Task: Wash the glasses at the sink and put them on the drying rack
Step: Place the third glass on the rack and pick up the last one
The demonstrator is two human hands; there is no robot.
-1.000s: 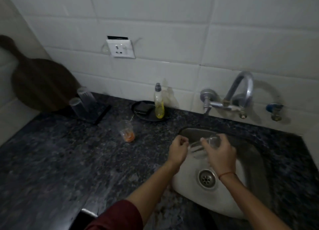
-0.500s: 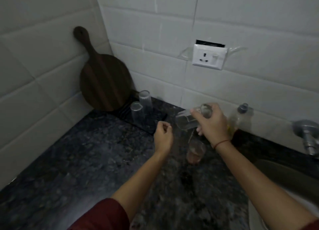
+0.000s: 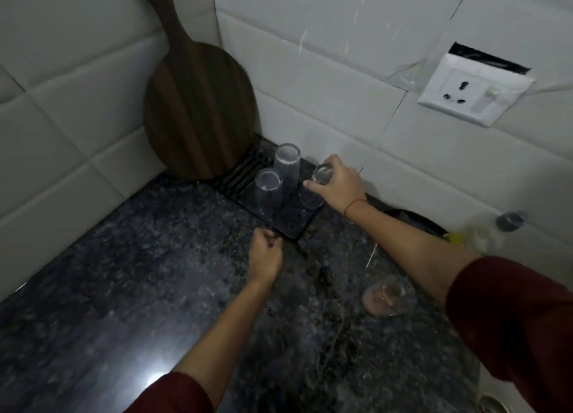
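Note:
A black drying rack [image 3: 291, 223] lies in the counter's back corner. Two clear glasses stand upside down on it: one at the back [image 3: 286, 166] and one in front [image 3: 268, 192]. My right hand [image 3: 339, 184] grips a third clear glass [image 3: 313, 192] by its upturned base, holding it upside down at the rack's right side. My left hand [image 3: 265, 256] hovers as a loose fist over the counter just in front of the rack, holding nothing. A glass with orange residue [image 3: 389, 294] stands on the counter under my right forearm.
A round wooden board [image 3: 198, 108] leans in the corner behind the rack. A wall socket [image 3: 474, 93] sits on the tiles. At the right are a soap bottle [image 3: 483, 231], a dark dish [image 3: 412, 220] and the sink's edge [image 3: 493, 408].
My right hand carried the washed glass from the sink leftward to the rack and turned it upside down. My left hand let go of it and moved toward the rack's front.

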